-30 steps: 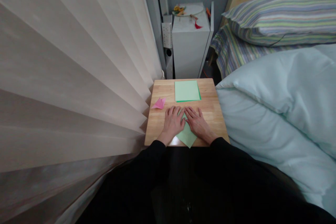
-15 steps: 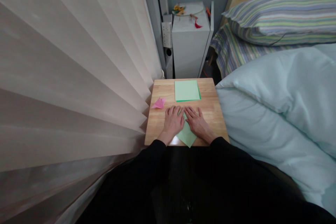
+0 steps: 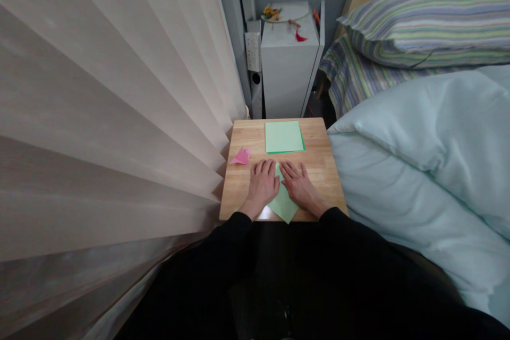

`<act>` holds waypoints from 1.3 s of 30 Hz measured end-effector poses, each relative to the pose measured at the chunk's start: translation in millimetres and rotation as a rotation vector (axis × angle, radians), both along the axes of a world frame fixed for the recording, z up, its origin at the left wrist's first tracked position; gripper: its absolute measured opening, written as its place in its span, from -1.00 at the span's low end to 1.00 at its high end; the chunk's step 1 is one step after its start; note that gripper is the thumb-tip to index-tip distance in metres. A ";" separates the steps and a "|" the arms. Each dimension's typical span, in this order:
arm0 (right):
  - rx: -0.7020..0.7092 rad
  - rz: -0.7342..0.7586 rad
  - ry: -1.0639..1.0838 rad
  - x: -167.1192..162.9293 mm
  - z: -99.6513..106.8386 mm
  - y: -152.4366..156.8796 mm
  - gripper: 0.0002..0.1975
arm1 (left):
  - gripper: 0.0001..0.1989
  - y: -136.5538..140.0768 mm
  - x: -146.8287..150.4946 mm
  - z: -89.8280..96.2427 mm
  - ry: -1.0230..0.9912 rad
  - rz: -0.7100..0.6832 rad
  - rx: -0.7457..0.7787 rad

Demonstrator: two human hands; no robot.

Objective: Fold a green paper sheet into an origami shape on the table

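Note:
A light green sheet of origami paper (image 3: 284, 206) lies on the small wooden table (image 3: 322, 170), its lower corner at the front edge and a narrow tip showing between my hands. My left hand (image 3: 263, 185) rests flat over its left side, fingers stretched forward. On the right side, my right hand (image 3: 299, 185) presses down with its fingers extended and slanting toward the tip. Both hands cover part of the paper, so its folds are partly hidden. Beyond them sits a stack of green paper squares (image 3: 283, 137). A folded pink paper piece (image 3: 241, 156) is left of my left hand.
A pleated curtain (image 3: 159, 117) runs along the table's left side. To the right is a bed with a pale blue quilt (image 3: 414, 170) and a striped pillow (image 3: 430, 26). A white cabinet (image 3: 289, 74) stands behind the table, with small ornaments on top.
The fingers of my left hand have shifted slightly left, away from the right hand, and more of the paper's tip shows between them. My right hand stays put.

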State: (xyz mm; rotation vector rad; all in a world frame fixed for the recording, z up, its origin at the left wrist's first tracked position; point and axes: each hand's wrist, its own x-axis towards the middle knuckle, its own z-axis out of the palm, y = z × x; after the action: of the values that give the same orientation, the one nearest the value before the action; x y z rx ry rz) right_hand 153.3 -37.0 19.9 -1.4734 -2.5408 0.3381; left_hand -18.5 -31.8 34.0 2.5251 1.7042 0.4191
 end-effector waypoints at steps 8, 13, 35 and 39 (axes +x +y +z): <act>-0.022 -0.006 0.016 1.3 -0.8 2.1 -0.45 | -0.55 -0.6 -2.2 -0.6 -0.018 -0.031 0.018; -0.015 -0.002 0.026 1.9 -0.7 2.7 -0.44 | -0.54 -1.6 -1.0 1.3 -0.003 -0.033 0.017; 0.019 0.049 0.030 10.4 -8.4 5.8 -0.43 | -0.57 -1.0 -5.4 -5.2 -0.042 -0.069 0.005; 0.012 0.012 0.039 11.9 -8.1 7.4 -0.45 | -0.58 -1.8 -7.5 -7.7 -0.033 -0.109 -0.018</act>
State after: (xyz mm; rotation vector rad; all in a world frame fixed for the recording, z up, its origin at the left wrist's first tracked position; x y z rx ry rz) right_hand 165.2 -29.5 11.8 -1.4338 -2.5177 0.3495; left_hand -25.9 -33.6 26.3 2.5684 1.5431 0.4331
